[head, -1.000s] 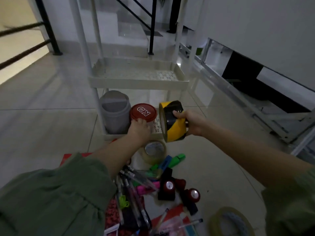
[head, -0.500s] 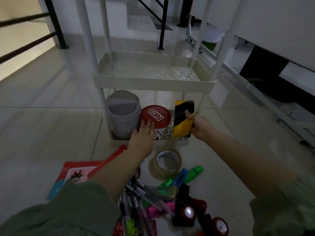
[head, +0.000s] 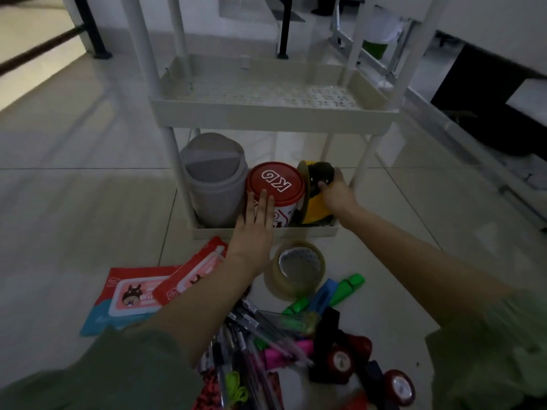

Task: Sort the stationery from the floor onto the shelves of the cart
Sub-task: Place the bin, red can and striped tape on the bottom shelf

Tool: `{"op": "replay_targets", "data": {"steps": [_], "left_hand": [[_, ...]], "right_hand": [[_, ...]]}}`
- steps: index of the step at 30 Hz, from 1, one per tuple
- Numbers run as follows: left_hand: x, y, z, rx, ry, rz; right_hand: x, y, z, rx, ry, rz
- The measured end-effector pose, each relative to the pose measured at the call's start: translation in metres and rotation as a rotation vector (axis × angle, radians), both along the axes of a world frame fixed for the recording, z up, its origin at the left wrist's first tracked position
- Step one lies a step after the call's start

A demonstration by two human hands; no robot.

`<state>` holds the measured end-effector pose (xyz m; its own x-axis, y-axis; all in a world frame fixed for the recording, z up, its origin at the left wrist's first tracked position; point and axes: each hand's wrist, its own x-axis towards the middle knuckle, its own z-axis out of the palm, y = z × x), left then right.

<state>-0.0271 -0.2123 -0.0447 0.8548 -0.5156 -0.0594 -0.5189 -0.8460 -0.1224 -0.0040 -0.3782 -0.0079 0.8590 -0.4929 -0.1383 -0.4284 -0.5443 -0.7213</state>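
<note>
A white cart stands ahead, its middle shelf bare. On the bottom shelf sit a grey lidded bin, a red-lidded can and a yellow-and-black tape roll standing on edge at the right. My right hand grips that roll from the right. My left hand presses its straight fingers against the front of the red-lidded can. On the floor lie a clear tape roll, green and blue highlighters, a heap of pens and red-topped stamps.
Two red packets lie on the tiles at the left. A black railing stands at the far left. A metal frame and a dark opening run along the right side behind the cart.
My right hand has carried the yellow-and-black roll down onto the bottom shelf beside the can. My left hand has slid from the can's lid to its front.
</note>
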Motion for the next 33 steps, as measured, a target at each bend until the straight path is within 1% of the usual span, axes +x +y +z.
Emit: {"op": "replay_targets", "data": {"steps": [2, 4, 6, 8, 9, 11, 13, 14, 17, 19, 20, 21, 22, 24, 26, 28, 31, 32, 33], "left_hand": [[-0.002, -0.001, 0.003, 0.027, -0.002, -0.007], [-0.005, -0.001, 0.006, 0.073, -0.005, -0.06], [-0.01, -0.001, 0.009, 0.153, -0.017, -0.204], [-0.016, -0.003, 0.013, 0.239, -0.014, -0.365], [-0.021, -0.005, 0.015, 0.265, 0.015, -0.409], [-0.034, -0.007, 0.015, 0.285, 0.127, -0.409], [-0.045, -0.008, 0.011, 0.338, 0.217, -0.378], [-0.047, -0.008, 0.007, 0.364, 0.221, -0.368], [-0.05, -0.008, 0.003, 0.394, 0.137, -0.375], [-0.052, -0.007, 0.01, 0.371, 0.127, -0.387], [-0.053, -0.004, 0.014, 0.351, 0.145, -0.37], [-0.054, -0.002, 0.018, 0.322, 0.159, -0.345], [-0.055, 0.0, 0.022, 0.274, 0.168, -0.316], [-0.061, 0.003, 0.034, 0.13, 0.165, -0.239], [-0.067, 0.003, 0.057, -0.073, 0.15, -0.151], [-0.07, 0.002, 0.086, -0.334, 0.105, -0.084], [-0.065, -0.001, 0.124, -0.732, -0.081, -0.092], [-0.063, -0.003, 0.134, -0.817, -0.176, -0.132], [-0.06, -0.005, 0.143, -0.849, -0.289, -0.177]], "right_hand": [[-0.004, 0.008, -0.002, -0.229, 0.047, 0.116], [-0.009, 0.016, -0.004, -0.404, 0.167, 0.237], [-0.018, 0.021, -0.001, -0.518, 0.285, 0.311], [-0.029, 0.024, 0.006, -0.641, 0.334, 0.372], [-0.035, 0.026, 0.007, -0.706, 0.347, 0.402], [-0.048, 0.032, 0.009, -0.814, 0.395, 0.475], [-0.063, 0.039, 0.008, -0.882, 0.473, 0.592], [-0.071, 0.042, 0.008, -0.906, 0.519, 0.68], [-0.094, 0.047, 0.01, -0.927, 0.68, 0.937], [-0.105, 0.048, 0.012, -0.904, 0.771, 0.979], [-0.108, 0.049, 0.016, -0.891, 0.783, 0.976], [-0.111, 0.049, 0.022, -0.873, 0.762, 0.969], [-0.112, 0.049, 0.03, -0.843, 0.7, 0.961], [-0.115, 0.046, 0.048, -0.712, 0.54, 0.911], [-0.114, 0.043, 0.064, -0.537, 0.354, 0.829], [-0.11, 0.039, 0.076, -0.366, 0.134, 0.73], [-0.108, 0.033, 0.1, -0.225, -0.226, 0.595], [-0.109, 0.031, 0.11, -0.22, -0.347, 0.552], [-0.109, 0.029, 0.12, -0.247, -0.454, 0.506]]}}
